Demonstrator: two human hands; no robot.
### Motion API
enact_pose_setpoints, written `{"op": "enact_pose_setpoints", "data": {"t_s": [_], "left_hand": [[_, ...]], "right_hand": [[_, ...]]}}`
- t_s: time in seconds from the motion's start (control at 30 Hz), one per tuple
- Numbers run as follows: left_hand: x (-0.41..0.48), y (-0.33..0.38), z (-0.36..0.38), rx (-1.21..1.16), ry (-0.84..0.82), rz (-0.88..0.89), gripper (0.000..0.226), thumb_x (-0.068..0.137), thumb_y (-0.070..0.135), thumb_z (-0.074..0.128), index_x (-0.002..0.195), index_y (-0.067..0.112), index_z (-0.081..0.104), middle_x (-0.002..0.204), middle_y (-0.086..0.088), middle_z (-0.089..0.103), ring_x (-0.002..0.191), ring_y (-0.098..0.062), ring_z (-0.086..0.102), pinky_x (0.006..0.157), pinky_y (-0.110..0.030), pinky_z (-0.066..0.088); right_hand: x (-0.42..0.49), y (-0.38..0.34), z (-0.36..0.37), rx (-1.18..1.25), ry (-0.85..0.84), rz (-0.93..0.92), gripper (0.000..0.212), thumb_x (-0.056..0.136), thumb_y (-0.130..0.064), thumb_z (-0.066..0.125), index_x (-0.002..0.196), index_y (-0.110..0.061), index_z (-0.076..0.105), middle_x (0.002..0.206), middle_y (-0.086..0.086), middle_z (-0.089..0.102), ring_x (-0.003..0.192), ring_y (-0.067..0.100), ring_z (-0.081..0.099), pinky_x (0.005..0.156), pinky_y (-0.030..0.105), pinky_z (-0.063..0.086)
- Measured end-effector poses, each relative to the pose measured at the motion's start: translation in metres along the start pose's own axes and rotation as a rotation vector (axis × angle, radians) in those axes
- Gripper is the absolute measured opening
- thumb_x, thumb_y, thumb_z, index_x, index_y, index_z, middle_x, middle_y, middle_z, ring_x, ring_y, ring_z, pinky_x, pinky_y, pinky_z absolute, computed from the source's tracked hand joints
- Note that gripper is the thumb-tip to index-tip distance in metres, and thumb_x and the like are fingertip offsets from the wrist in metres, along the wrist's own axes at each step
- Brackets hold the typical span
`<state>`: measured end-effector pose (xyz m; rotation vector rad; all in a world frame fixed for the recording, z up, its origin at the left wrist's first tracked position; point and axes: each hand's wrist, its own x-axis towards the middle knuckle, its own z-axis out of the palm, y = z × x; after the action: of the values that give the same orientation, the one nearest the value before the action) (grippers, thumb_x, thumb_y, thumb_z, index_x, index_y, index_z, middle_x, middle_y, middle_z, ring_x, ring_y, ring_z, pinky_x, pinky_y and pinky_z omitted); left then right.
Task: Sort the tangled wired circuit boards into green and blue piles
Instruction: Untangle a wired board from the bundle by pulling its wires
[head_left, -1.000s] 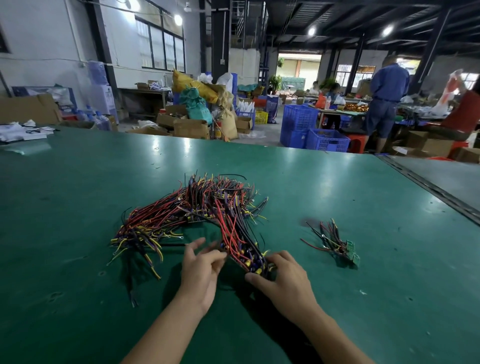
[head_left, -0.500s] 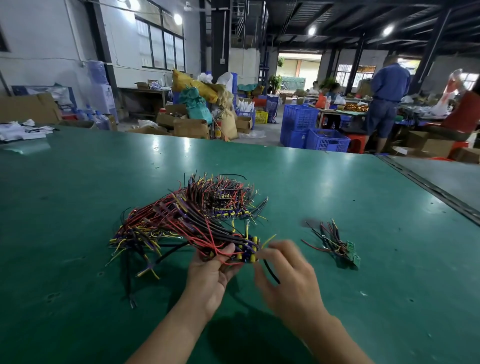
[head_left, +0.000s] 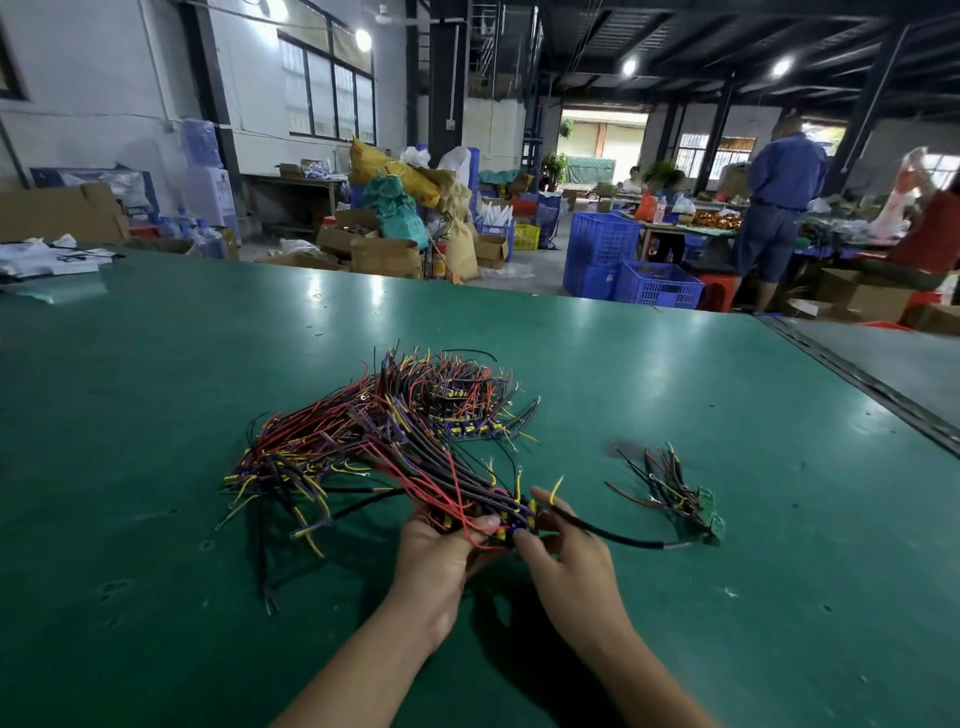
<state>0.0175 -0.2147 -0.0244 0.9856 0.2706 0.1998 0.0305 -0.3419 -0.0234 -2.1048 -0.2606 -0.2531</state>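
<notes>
While the left hand (head_left: 436, 561) grips the tangle (head_left: 395, 431) over the table (head_left: 675, 389), the right hand (head_left: 571, 566) pinches one black wire (head_left: 623, 540); next, I think, tug one board free slowly; the green pile (head_left: 691, 504) lies nearby, to the right.

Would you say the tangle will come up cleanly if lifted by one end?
Probably not: wires in the tangle interlace, so the rest would likely drag. It looks floppy; ends droop onto the table. Likely light: the left hand holds one end.

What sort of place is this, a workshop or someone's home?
Most likely a factory or assembly workshop: a big green worktable holds a tangle of wired circuit boards, with stacked blue plastic crates and cardboard boxes on the hall floor behind.
</notes>
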Motion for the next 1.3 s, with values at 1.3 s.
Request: {"op": "enact_pose_setpoints", "data": {"t_s": [1.3], "left_hand": [[-0.015,0.002,0.013,0.039,-0.057,-0.056,0.023,0.073,-0.020,0.064,0.079,0.002,0.066,0.074,-0.012,0.074,0.066,-0.020,0.072,0.052,-0.027,0.056]], "right_hand": [[0.017,0.016,0.004,0.596,-0.045,0.458,0.040,0.097,-0.052,0.047,0.072,-0.023,0.062,0.052,-0.011,0.059,0.041,0.002,0.052,0.040,0.016,0.042]]}}
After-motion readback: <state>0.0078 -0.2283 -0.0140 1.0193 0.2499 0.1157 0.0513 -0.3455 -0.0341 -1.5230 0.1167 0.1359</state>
